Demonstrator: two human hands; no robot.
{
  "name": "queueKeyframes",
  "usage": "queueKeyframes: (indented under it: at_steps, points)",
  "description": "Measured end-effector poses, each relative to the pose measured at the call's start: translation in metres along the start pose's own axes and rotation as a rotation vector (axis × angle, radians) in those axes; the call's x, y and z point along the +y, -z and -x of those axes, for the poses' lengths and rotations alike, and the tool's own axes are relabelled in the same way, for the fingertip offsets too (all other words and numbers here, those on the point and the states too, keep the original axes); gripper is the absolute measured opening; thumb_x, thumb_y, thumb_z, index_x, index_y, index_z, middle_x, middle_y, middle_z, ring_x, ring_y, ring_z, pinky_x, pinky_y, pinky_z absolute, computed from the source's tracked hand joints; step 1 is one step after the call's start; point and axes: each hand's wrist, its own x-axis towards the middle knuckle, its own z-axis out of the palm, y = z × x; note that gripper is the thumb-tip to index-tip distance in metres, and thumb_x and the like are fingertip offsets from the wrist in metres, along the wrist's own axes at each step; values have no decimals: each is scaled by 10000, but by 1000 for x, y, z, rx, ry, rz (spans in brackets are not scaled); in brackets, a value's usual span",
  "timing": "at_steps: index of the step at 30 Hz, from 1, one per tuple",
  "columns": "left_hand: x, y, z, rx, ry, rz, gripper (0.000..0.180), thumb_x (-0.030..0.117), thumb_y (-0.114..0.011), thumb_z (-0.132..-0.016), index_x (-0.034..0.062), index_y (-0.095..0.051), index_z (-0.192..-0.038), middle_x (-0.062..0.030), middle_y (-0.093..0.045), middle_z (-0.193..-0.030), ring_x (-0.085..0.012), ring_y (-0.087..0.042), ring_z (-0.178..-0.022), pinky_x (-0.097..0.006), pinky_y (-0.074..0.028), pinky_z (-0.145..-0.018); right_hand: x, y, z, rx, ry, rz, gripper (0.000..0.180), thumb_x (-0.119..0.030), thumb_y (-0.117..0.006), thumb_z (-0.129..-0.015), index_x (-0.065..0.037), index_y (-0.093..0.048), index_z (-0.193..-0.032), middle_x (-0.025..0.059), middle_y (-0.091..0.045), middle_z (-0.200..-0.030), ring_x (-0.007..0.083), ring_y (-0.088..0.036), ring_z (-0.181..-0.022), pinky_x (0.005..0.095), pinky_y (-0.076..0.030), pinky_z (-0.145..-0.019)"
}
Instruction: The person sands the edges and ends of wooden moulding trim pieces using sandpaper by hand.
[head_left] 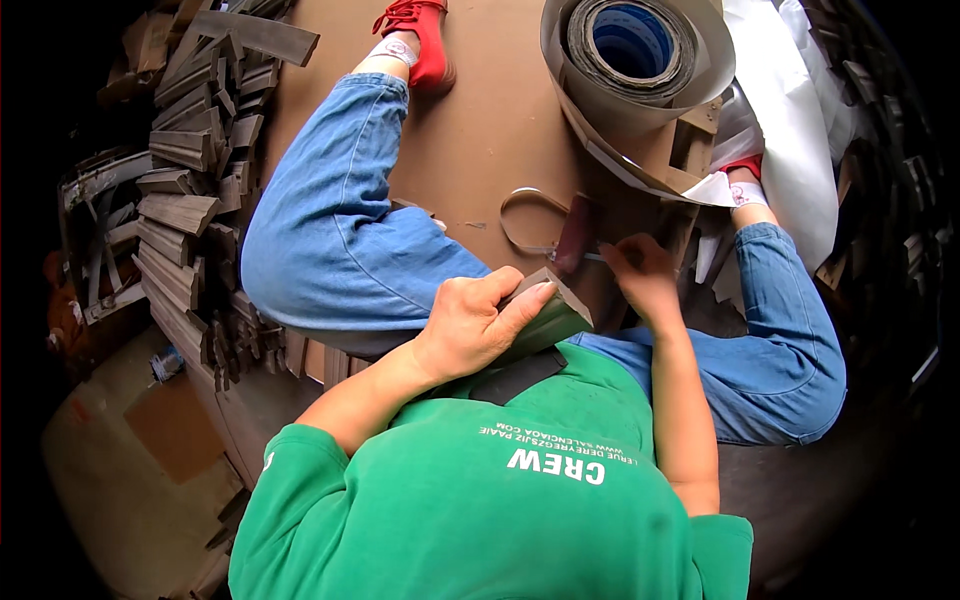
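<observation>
My left hand (470, 325) is closed round a short grey-brown piece of moulding (548, 318), held tilted above my lap with its cut end facing away. My right hand (645, 275) is beside a dark red block-shaped thing (574, 236), its fingers drawn together and slightly blurred. A thin pale, rod-like thing (592, 257) runs from the red thing toward those fingertips; whether they grip it is unclear. A narrow band bent into a loop (522, 205) lies against the red thing. Across my lap rests a dark flat strip (520, 376).
Many grey-brown moulding pieces (180, 213) are stacked at the left. A large roll of sheet material with a blue core (632, 40) stands at the far right, beside white sheeting (790, 110). My legs (350, 230) spread around the brown board (490, 110).
</observation>
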Motion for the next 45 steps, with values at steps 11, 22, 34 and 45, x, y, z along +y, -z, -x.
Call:
queueKeyframes:
  at_steps: [11,22,34,45]
  points:
    - [-8,20,-8,-188,-113,533,431,43,-723,-818,55,-602,-1231,-35,-620,-944,-75,-507,-709,-215,-410,-603,-2,-52,-33,66,-52,901,686,-527,-702,-752,50,-507,-1067,239,-666,-882,406,-666,-842,477,-542,-695]
    - [-15,25,-12,-151,-96,521,310,23,-762,-751,27,-688,-1052,-54,-678,-926,-104,-559,-726,-235,-441,-608,-21,-20,-13,-1,-51,498,469,-167,-676,-776,0,-489,-1172,190,-661,-967,283,-653,-939,360,-516,-809]
    - [-15,22,-19,-187,-130,554,322,35,-767,-758,10,-685,-1068,-85,-680,-956,-143,-601,-774,-259,-462,-662,-84,-7,73,-33,738,116,371,23,-605,-862,-45,-581,-1226,167,-556,-1134,249,-586,-944,320,-483,-825]
    - [-12,21,-18,-155,-190,493,315,37,-755,-773,-14,-679,-1075,-118,-692,-956,-186,-642,-820,-285,-496,-720,-98,3,72,125,1024,269,396,89,-691,-630,-14,-667,-1011,150,-673,-1031,327,-637,-939,427,-529,-834]
